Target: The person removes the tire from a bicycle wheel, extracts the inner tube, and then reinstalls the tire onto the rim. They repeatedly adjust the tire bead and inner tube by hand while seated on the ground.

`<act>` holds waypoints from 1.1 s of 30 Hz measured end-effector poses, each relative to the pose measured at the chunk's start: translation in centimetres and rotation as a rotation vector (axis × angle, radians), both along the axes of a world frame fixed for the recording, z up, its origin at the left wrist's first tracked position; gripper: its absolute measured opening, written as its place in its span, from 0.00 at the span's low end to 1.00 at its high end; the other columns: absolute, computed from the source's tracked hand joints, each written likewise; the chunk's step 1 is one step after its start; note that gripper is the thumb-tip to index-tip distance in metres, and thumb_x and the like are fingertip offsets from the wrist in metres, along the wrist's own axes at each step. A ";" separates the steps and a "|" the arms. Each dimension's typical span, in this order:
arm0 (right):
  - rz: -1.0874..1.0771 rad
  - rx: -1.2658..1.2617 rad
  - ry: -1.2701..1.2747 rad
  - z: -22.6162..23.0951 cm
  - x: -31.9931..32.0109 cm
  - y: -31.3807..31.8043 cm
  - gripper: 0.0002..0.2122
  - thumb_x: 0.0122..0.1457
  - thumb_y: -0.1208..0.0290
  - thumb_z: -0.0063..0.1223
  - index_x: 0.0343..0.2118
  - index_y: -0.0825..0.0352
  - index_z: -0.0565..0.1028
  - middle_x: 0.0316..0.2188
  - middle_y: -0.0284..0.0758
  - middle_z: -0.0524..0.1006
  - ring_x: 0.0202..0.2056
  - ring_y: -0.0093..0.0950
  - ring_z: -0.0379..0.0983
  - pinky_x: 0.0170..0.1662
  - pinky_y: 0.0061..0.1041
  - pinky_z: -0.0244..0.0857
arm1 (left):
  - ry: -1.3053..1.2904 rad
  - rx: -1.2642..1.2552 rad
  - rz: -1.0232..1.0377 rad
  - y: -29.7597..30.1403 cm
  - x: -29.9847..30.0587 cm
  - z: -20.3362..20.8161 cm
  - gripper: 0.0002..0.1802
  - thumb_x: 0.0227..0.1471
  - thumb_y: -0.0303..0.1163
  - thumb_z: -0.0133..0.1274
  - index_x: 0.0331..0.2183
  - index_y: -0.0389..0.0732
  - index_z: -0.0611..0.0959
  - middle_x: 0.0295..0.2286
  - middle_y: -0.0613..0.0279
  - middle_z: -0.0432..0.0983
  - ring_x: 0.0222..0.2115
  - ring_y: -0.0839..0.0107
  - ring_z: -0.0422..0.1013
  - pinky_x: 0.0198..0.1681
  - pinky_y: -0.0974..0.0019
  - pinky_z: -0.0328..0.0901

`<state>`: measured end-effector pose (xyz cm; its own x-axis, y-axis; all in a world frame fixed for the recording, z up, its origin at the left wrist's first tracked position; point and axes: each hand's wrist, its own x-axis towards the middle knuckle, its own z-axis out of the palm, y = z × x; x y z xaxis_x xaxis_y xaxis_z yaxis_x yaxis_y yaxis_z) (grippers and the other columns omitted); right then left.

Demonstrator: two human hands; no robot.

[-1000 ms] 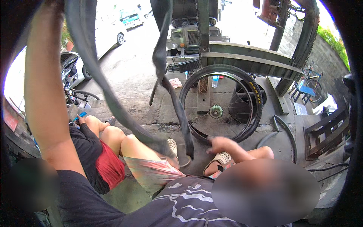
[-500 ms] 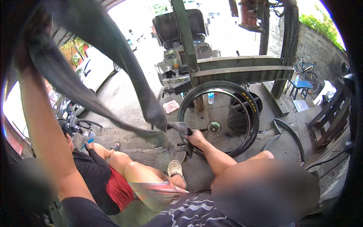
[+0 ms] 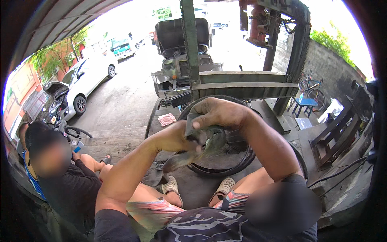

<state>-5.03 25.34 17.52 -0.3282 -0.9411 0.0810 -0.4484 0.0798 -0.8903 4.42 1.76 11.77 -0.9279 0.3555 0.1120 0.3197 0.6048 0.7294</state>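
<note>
A limp, flattened black inner tube [image 3: 213, 148] is bunched in front of my chest, and a length of it [image 3: 177, 162] droops toward the floor. My right hand [image 3: 217, 113] pinches a flat fold of it from above, thumb pressed on the rubber. Just below and to the left, my left hand [image 3: 175, 137] closes round the tube, its fingertips partly hidden and blurred. Behind both hands, a bicycle wheel with a black tyre [image 3: 219, 173] is partly covered by my arms and the tube.
A green steel frame [image 3: 250, 89] stands beyond the wheel. At my left sits a person in a black shirt [image 3: 70, 191], with another behind. A pink cloth [image 3: 167, 119] lies on the floor; a blue stool [image 3: 304, 105] and a bicycle [image 3: 316, 94] stand at the right.
My left arm has come down from high at the left, and my right hand has risen from beside the wheel. The stretched-out inner tube is now gathered between both hands.
</note>
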 end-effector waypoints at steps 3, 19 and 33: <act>-0.052 0.230 0.067 1.4 0.2 2.6 0.32 0.52 0.60 0.78 0.55 0.76 0.78 0.43 0.39 0.85 0.44 0.27 0.79 0.51 0.30 0.74 | 0.084 0.429 0.260 -2.8 -1.6 -0.3 0.25 0.40 0.21 0.69 0.44 0.37 0.83 0.35 0.67 0.80 0.37 0.76 0.74 0.43 0.67 0.71; -0.015 0.033 -0.542 -7.0 -3.1 12.2 0.41 0.51 0.56 0.77 0.61 0.82 0.74 0.45 0.37 0.84 0.43 0.23 0.79 0.48 0.25 0.74 | 0.742 0.110 0.742 -16.9 -0.3 7.6 0.14 0.54 0.19 0.56 0.44 0.34 0.84 0.32 0.61 0.82 0.33 0.73 0.76 0.42 0.67 0.70; -0.565 0.392 0.588 -10.8 -1.5 11.6 0.20 0.62 0.66 0.62 0.55 0.70 0.80 0.41 0.44 0.84 0.44 0.42 0.82 0.49 0.41 0.74 | 0.732 -0.701 0.646 -11.8 6.7 10.5 0.22 0.40 0.14 0.60 0.42 0.40 0.86 0.38 0.53 0.82 0.41 0.51 0.79 0.45 0.55 0.73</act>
<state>-6.56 36.97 6.76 -0.7570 -0.6473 0.0892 -0.6241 0.6758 -0.3921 11.09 -10.08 22.29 -0.7541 0.0428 0.6553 0.0126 0.9986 -0.0507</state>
